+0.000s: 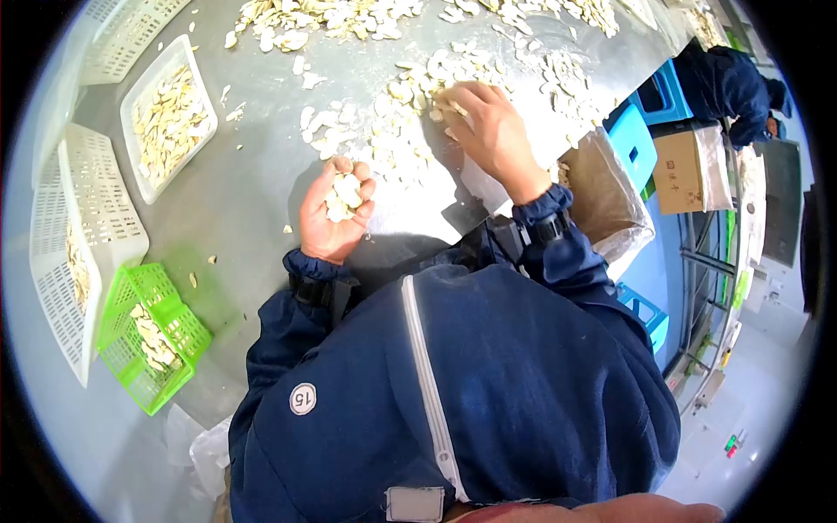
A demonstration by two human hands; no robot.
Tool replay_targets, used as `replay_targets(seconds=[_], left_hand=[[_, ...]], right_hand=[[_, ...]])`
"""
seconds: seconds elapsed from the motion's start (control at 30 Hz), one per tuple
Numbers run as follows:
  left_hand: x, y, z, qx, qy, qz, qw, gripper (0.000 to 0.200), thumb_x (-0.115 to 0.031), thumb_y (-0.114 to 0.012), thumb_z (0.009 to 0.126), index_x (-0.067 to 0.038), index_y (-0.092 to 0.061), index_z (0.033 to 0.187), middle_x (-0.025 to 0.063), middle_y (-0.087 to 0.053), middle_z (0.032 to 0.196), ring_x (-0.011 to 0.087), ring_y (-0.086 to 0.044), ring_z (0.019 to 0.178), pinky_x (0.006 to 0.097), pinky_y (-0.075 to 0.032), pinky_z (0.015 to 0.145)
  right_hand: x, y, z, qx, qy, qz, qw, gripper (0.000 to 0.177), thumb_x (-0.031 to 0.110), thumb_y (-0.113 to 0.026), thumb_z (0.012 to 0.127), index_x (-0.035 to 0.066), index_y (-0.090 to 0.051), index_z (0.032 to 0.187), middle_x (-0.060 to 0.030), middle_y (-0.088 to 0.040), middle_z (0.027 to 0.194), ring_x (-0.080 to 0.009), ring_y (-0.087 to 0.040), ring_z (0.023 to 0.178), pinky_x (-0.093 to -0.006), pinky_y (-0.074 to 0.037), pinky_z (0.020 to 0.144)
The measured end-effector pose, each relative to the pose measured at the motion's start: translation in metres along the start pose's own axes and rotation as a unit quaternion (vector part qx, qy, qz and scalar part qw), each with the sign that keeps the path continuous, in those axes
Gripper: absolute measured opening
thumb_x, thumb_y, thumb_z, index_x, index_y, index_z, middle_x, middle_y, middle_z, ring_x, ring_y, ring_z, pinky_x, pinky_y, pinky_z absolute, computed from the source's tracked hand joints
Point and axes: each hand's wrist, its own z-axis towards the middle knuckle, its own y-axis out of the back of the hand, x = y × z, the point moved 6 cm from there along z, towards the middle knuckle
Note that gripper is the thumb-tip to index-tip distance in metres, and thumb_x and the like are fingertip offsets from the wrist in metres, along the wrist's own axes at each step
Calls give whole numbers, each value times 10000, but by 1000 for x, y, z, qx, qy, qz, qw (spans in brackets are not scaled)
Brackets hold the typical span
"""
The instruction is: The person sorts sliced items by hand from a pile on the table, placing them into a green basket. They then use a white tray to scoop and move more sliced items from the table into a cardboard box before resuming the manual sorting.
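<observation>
Palm up, my left hand (333,213) is cupped around a small heap of pale dried slices (344,195), fingers curled in at its edges. My right hand (488,131) reaches into the loose pile of slices (403,131) on the metal table (261,113). Its fingers are bent down, with thumb and fingertips pinched together on slices at the upper edge of the pile. The back of that hand partly hides what lies under it.
A white tray of slices (171,122) lies on the left, near white perforated baskets (109,196) and a green basket (187,327). More slices (331,17) spread along the far side. To the right stand a lined carton (602,187), blue stools (635,148) and another person (728,83).
</observation>
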Motion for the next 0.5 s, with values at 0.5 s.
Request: replay_targets(seconds=[0.5], left_hand=[[2, 4, 2, 22, 19, -14, 999, 212, -287, -521, 1098, -96, -605, 1136, 116, -614, 1117, 231, -596, 931, 319, -529, 704]], right_hand=[[-13, -10, -3, 44, 4, 17, 999, 168, 146, -703, 895, 113, -775, 1043, -107, -754, 1007, -346, -688, 938, -426, -549, 860]])
